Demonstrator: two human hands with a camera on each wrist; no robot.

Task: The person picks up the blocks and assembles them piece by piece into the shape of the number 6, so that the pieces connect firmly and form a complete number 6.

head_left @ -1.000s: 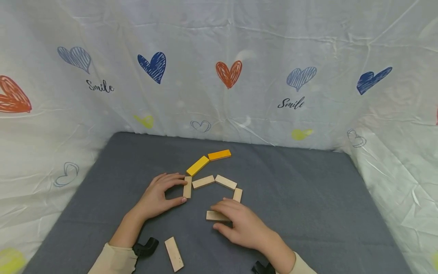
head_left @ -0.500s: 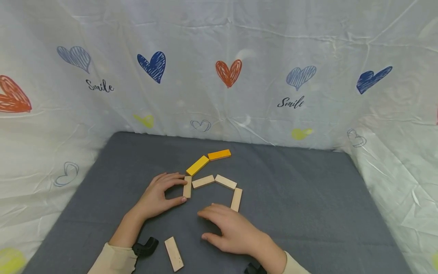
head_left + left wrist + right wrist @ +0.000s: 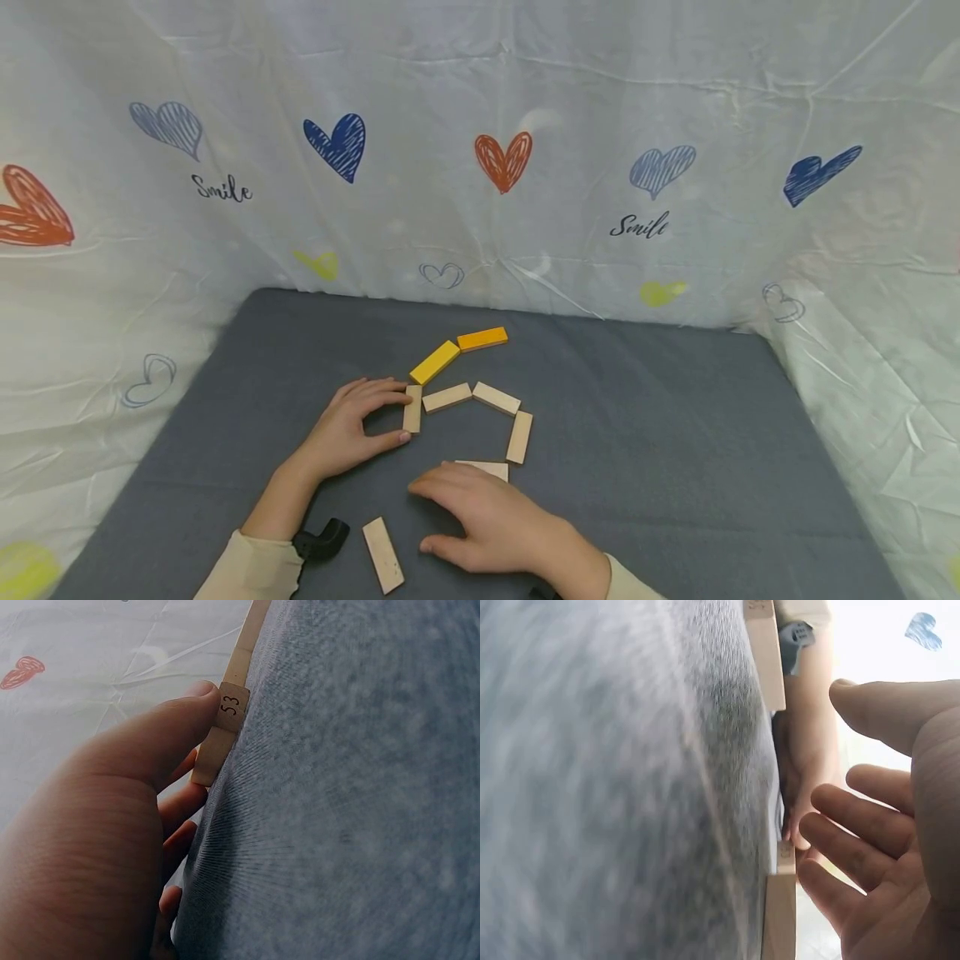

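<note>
My left hand (image 3: pixel 351 427) pinches a plain wooden block (image 3: pixel 412 410) between thumb and fingers as it lies on the grey cloth. In the left wrist view the thumb rests by the end of a block marked 53 (image 3: pixel 232 706). The right hand (image 3: pixel 491 518) hovers with fingers spread and holds nothing. It partly hides a crosswise wooden block (image 3: pixel 486 468) just beyond it. To its left lies a loose wooden block (image 3: pixel 383 556), apart from the others. The right wrist view shows the fingers (image 3: pixel 862 859) apart from this loose block (image 3: pixel 766 664).
Plain blocks (image 3: pixel 447 398), (image 3: pixel 497 398) and another block (image 3: pixel 520 437) form a curve right of the left hand. Behind, a yellow block (image 3: pixel 434 362) and an orange block (image 3: pixel 483 339) meet end to end. A white curtain (image 3: pixel 570 267) stands at the back of the table.
My right hand has left the crosswise block and moved left and nearer, towards the loose block's side. The left hand has stayed on its block.
</note>
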